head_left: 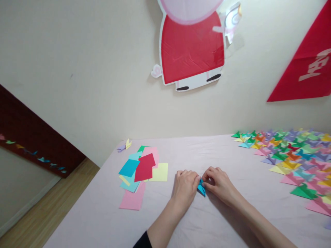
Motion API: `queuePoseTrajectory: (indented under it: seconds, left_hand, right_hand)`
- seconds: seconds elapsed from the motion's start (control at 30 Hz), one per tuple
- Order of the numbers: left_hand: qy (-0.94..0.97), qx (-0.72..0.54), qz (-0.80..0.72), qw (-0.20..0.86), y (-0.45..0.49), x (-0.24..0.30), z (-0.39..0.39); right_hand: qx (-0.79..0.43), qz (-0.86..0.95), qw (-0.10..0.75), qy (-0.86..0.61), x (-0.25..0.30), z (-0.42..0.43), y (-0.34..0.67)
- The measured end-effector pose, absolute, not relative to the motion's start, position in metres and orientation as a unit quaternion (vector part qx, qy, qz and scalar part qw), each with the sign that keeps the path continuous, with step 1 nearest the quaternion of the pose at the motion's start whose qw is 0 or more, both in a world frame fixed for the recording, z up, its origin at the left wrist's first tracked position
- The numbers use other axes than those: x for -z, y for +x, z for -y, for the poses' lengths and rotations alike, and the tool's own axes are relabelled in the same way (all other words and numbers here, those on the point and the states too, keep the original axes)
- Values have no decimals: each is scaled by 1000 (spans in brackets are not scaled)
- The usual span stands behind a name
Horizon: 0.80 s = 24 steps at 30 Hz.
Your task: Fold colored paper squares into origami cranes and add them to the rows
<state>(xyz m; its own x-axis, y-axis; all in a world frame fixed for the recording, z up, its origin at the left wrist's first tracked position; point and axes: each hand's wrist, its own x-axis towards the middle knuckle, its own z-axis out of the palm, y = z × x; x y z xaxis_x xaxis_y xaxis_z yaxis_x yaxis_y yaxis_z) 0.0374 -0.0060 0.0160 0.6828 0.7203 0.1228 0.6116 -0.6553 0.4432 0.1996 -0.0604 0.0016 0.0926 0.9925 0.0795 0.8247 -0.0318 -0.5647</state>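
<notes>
While the left hand [186, 184] and right hand [218, 182] pinch blue paper [201, 190], pale lettering [319, 63] on the red banner [292, 82] is illegible.

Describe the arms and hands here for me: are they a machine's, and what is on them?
They are a person's. The left hand and right hand are bare, with no gloves, rings or cables to be seen. A black sleeve shows on the left arm; the right arm is uncovered as far as it shows.
</notes>
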Motion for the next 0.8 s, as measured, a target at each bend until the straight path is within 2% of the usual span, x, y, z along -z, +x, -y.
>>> queuePoseTrajectory:
  seconds: [0.8]
  left_hand:
    - [868, -196, -389, 240, 38, -9, 4]
  right_hand:
    - [-208, 635, 265, -695, -4, 59, 202]
